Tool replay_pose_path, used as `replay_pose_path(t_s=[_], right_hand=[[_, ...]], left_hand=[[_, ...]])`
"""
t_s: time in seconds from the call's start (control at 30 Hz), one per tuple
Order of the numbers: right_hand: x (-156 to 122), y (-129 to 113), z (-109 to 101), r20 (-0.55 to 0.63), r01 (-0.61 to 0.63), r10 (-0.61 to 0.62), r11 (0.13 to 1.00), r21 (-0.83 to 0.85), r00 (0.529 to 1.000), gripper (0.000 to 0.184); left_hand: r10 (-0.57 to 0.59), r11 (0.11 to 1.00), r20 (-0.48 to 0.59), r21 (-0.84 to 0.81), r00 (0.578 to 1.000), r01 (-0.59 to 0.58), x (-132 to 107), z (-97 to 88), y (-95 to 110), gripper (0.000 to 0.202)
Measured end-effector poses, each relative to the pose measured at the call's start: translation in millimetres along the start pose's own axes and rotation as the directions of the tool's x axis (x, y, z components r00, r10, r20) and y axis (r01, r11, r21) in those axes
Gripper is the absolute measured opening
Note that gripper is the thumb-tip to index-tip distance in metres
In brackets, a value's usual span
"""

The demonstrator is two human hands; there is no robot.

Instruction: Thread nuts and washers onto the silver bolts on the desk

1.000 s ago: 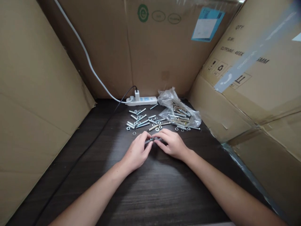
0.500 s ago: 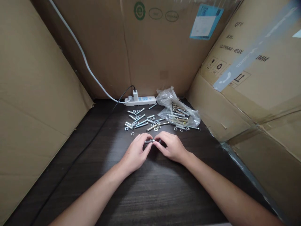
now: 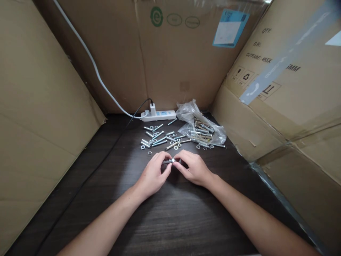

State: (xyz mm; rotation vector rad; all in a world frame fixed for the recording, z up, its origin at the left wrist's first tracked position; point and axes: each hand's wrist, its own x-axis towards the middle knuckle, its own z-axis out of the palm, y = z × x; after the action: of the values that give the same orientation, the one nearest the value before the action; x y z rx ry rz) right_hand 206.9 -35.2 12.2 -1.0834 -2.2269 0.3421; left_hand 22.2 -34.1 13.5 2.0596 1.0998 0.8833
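Note:
My left hand (image 3: 153, 173) and my right hand (image 3: 194, 167) meet over the dark wooden table (image 3: 170, 213), fingers pinched together on a small silver bolt (image 3: 171, 160) with a nut on it. The bolt lies level between the fingertips, just above the tabletop. Just beyond my hands lies a scatter of loose bolts, nuts and washers (image 3: 160, 137).
A clear plastic bag of bolts (image 3: 201, 127) lies to the right of the scatter. A white power strip (image 3: 160, 114) with a white cable and a black cord sits at the back. Cardboard boxes (image 3: 279, 89) wall in the table at the left, back and right.
The hands stay together on the bolt, with the fingers shifting slightly around it. The view has drifted a little.

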Motion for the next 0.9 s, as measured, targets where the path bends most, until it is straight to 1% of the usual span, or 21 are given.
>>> replay_pose_path(t_s=[0.13,0.27,0.4,0.5,0.6,0.7,0.77,0.9], right_hand=[[-0.8,-0.9,-1.7,-0.03,-0.013,0.013,1.0,0.011,0.999,0.015],[-2.0,-1.9,-2.2,-0.021,0.013,-0.013,1.0,0.01,1.0,0.023],[-1.6,-1.6,-0.1,0.011,0.024,-0.025,1.0,0.018,1.0,0.018],[-1.0,-0.9,2.4,0.005,0.011,-0.011,1.0,0.027,1.0,0.015],[-0.8,-0.1,4.2,-0.007,-0.008,0.009,1.0,0.028,1.0,0.017],[-1.0,0.1,3.9,0.013,-0.008,0.007,0.999,0.04,1.0,0.02],[-1.4,-0.7,3.2,0.022,-0.006,0.005,0.998,0.057,1.0,0.02],[-3.0,-3.7,3.3,0.009,-0.024,0.023,0.996,0.087,1.0,0.013]], left_hand=[[0.0,1.0,0.006,0.013,1.0,0.0,-0.4,0.2,-1.0,0.01],[0.01,1.0,-0.005,0.018,1.0,-0.01,-0.5,0.1,-2.6,0.011],[0.023,0.999,-0.009,0.028,1.0,-0.023,-0.5,0.0,-3.3,0.01],[0.038,0.998,-0.004,0.043,0.999,-0.037,-0.6,0.1,-3.1,0.009],[0.054,0.997,-0.001,0.053,0.999,-0.054,-0.9,0.0,-2.4,0.008],[0.044,0.998,-0.006,0.05,0.999,-0.044,-1.4,-0.5,-1.4,0.008],[0.023,0.999,-0.016,0.026,1.0,-0.023,-1.7,-0.9,-0.5,0.008],[-0.022,0.996,-0.03,-0.092,0.999,0.019,-2.1,-0.6,0.7,0.008]])
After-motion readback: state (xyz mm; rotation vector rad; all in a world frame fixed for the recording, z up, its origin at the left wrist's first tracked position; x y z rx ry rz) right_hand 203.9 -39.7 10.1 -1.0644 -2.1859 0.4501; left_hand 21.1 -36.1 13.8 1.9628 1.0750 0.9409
